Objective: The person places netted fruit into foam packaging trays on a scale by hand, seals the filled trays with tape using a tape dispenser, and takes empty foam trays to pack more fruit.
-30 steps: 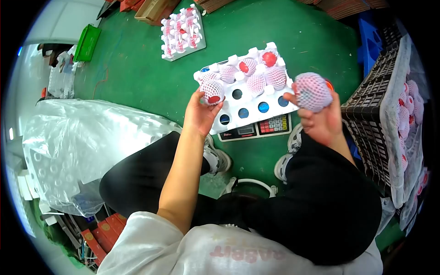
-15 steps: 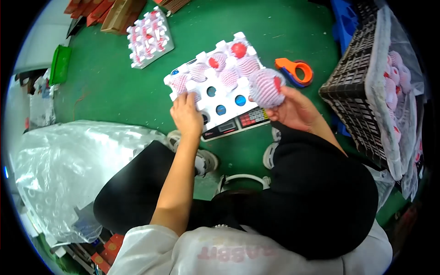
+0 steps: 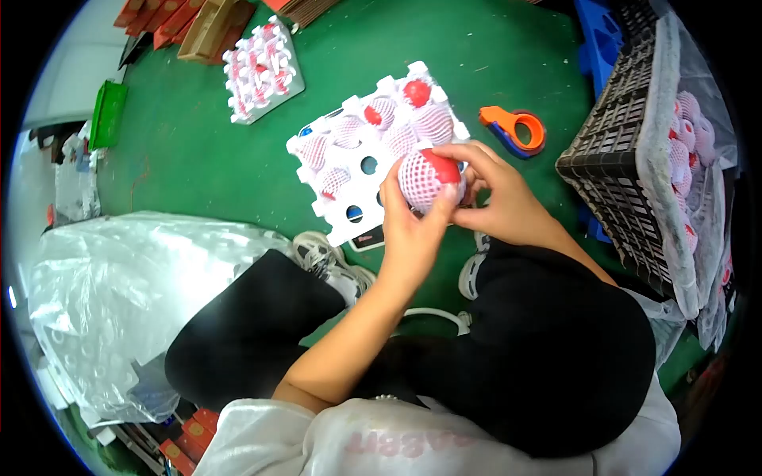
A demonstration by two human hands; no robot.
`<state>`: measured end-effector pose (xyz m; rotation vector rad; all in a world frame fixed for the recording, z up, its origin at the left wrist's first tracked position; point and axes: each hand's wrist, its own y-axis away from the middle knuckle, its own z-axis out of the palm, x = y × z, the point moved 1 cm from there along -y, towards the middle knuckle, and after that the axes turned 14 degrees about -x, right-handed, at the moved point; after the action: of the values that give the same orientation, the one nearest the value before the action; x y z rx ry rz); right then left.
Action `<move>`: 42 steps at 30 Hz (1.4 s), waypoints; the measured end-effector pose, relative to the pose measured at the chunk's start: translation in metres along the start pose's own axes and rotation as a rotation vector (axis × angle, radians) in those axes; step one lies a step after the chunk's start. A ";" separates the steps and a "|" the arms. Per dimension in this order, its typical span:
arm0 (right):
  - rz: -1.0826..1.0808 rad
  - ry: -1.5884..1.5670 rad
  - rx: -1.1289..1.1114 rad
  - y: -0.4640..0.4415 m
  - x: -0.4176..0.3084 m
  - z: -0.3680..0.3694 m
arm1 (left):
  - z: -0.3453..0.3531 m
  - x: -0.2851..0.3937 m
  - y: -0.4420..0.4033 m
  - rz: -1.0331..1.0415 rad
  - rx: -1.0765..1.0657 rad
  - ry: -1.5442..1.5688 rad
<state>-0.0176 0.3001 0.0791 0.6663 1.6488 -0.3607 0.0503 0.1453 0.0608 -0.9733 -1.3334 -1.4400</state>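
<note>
Between my two hands is a round fruit in a pinkish foam net, with a bare red patch on its upper right. My left hand closes on its lower left side. The fingers of my right hand grip it from the right. Just beyond lies the white foam tray, holding several netted fruits in its back rows and one at its left. Some round holes show in the nearer part, and my hands hide its right front. Below the tray, part of a scale shows.
A tape dispenser lies right of the tray. At right stands a black crate of netted fruit. Another filled tray sits at back left, near cardboard boxes. Plastic sheeting covers the floor at left.
My left hand has left a netted fruit in the tray's left part and moved right onto the fruit in my right hand. That fruit is now turned, its red patch facing up.
</note>
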 end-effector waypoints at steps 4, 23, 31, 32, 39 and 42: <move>-0.029 -0.030 0.098 0.027 0.005 -0.009 | -0.044 -0.025 -0.029 0.134 0.120 -0.459; 0.127 1.171 0.952 0.278 -0.102 -0.178 | -0.077 -0.029 -0.052 0.060 0.008 -1.879; 1.511 0.861 0.347 0.278 0.034 -0.315 | -0.090 -0.030 -0.065 -0.050 -0.095 -1.770; 1.444 0.817 0.475 0.284 0.079 -0.322 | -0.086 -0.018 -0.061 -0.151 -0.146 -1.657; 1.058 0.551 0.348 0.323 0.115 -0.334 | -0.043 0.014 -0.041 0.264 -0.004 -0.646; 1.135 0.651 0.509 0.307 0.097 -0.317 | -0.001 0.010 -0.047 0.334 -0.150 -0.442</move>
<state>-0.0890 0.7459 0.0865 2.1174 1.4646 0.3264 0.0022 0.1435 0.0575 -1.6006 -1.2990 -1.1171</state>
